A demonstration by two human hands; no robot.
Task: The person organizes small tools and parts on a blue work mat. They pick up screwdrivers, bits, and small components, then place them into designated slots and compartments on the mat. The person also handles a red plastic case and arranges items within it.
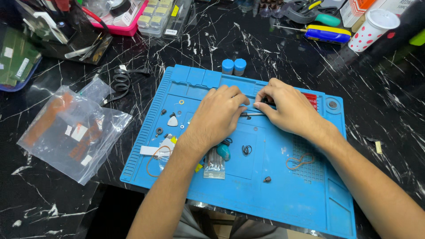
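Both my hands rest on a blue silicone work mat point(274, 186). My left hand point(217, 117) lies palm down, fingers curled, its fingertips touching a thin metal tool point(253, 114). My right hand point(287, 108) pinches something small and dark at the tool's upper end; what it is stays hidden under the fingers. Beside my left wrist lie a teal pick point(224, 152) and a small clear bag point(214, 166). A white triangular pick point(172, 121), tiny washers and a black wire loop point(246, 150) are scattered on the mat.
Two rubber bands point(299, 161) lie on the mat. Two blue-capped bottles point(233, 66) stand at its far edge. Clear plastic bags point(73, 132) lie left on the black marble table. A spotted cup point(372, 31), a blue-yellow screwdriver point(325, 34) and trays sit at the back.
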